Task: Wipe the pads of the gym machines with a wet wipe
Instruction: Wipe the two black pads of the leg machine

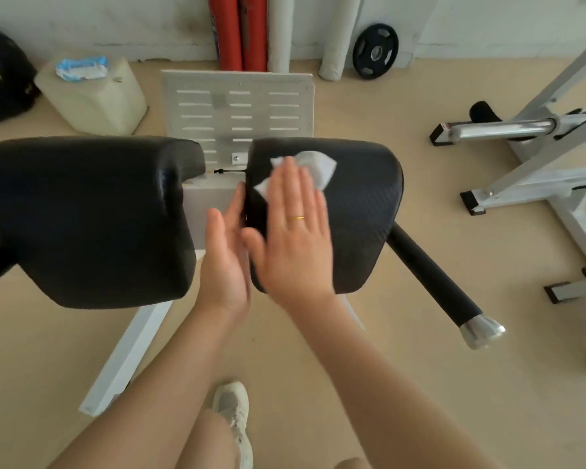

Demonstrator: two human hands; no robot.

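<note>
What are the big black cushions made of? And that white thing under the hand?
The right pad and left pad look like foam covered in black vinyl or fake leather: rounded edges, a fine woven texture, soft shine. The wipe under the right hand looks like thin, damp cloth-like paper, since it crumples and lies flat on the pad.

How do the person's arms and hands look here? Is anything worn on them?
Both forearms are bare, with no sleeves in view, no gloves and no watch or bracelet. The right hand wears one thin gold ring on a finger. The left hand shows no ring or other item on the parts that can be seen.
</note>
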